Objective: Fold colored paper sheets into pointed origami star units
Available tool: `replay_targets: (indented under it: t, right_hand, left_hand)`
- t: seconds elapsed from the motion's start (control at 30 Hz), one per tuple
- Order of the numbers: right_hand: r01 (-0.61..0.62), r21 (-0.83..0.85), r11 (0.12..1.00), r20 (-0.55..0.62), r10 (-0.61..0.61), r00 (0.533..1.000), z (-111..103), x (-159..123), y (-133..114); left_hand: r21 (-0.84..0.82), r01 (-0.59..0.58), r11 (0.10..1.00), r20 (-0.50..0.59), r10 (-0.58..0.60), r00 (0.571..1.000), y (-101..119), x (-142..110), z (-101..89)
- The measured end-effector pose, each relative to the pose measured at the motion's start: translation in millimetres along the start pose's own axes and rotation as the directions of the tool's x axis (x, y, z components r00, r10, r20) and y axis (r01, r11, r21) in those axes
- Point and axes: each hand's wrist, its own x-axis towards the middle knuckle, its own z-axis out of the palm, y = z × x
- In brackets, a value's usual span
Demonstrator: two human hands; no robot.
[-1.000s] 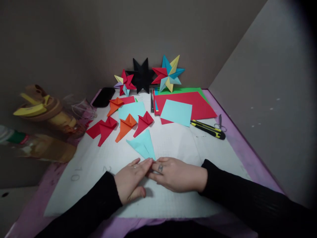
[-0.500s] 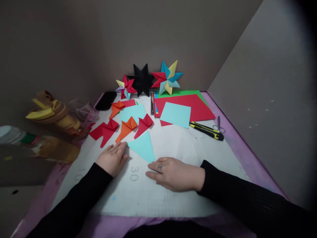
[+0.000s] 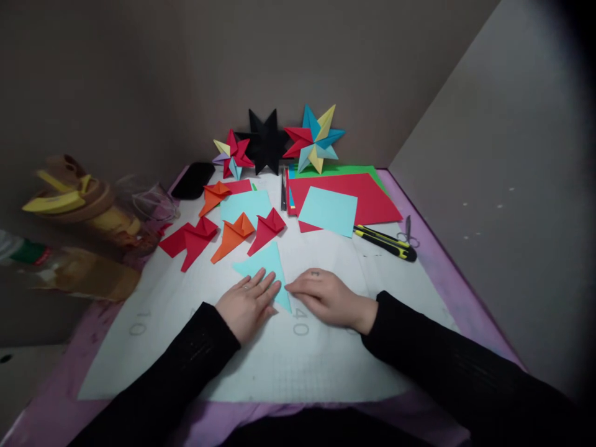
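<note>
A light blue sheet of paper, folded into a triangle, lies on the white gridded mat. My left hand rests flat on its lower left part, fingers stretched and a little spread, hiding some of it. At the triangle's right edge is my right hand, fingers drawn together with the tips touching that edge. Just beyond the triangle sit folded paper pieces: a red one, an orange one and another red one.
Behind lie a light blue square, red sheets, a utility knife and small scissors. Paper stars lean on the wall. A black phone, a bottle and a lidded cup stand left.
My left hand has moved right onto the light blue paper. My right hand has shifted up along its right edge, its fingers now drawn together. The view has shifted slightly.
</note>
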Motion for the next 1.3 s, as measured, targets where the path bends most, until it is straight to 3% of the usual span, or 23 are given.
replay_targets:
  t: [0.07, 0.2, 0.33, 0.6, 0.73, 0.9, 1.03, 1.2, 1.3]
  right_hand:
    - [0.008, -0.004, 1.0, 0.004, -0.008, 1.0, 0.2, 1.2, 0.6]
    - [0.101, -0.088, 0.991, 0.137, -0.088, 0.987, 2.1, 2.8, -3.7]
    - [0.137, -0.196, 0.971, 0.236, -0.088, 0.968, 2.2, 3.1, -7.2]
    - [0.197, -0.116, 0.974, 0.414, -0.133, 0.901, -10.2, 8.4, -3.8]
    - [0.146, 0.055, 0.988, 0.4, -0.155, 0.903, -16.4, 9.9, 4.1]
    - [-0.015, 0.271, 0.962, 0.241, -0.052, 0.969, -14.3, 8.6, 9.7]
    - [-0.026, 0.182, 0.983, 0.221, -0.015, 0.975, -10.0, 7.1, 5.5]
    - [0.088, -0.077, 0.993, 0.347, -0.056, 0.936, -7.5, 6.3, 1.0]
    - [0.136, -0.139, 0.981, 0.384, -0.073, 0.92, -7.6, 6.1, 0.3]
  left_hand:
    - [-0.006, -0.02, 1.0, 0.029, 0.02, 0.999, -0.4, -0.9, -1.9]
    - [-0.043, -0.047, 0.998, 0.042, 0.049, 0.998, -1.0, -2.8, -0.6]
    - [-0.09, -0.075, 0.993, 0.039, 0.078, 0.996, -1.4, -5.6, 2.6]
    - [-0.134, -0.057, 0.989, 0.038, 0.063, 0.997, 7.8, -8.5, -4.1]
    - [-0.158, -0.039, 0.987, 0.078, 0.052, 0.996, 12.4, -8.4, -9.5]
    - [-0.198, 0.006, 0.98, 0.164, 0.027, 0.986, 16.6, -6.8, -19.7]
    - [-0.228, -0.001, 0.974, 0.198, 0.047, 0.979, 18.4, -6.4, -24.6]
    - [-0.305, -0.005, 0.952, 0.186, 0.065, 0.98, 15.8, -6.9, -23.6]
    - [-0.345, -0.01, 0.938, 0.169, 0.073, 0.983, 10.8, -9.0, -23.1]
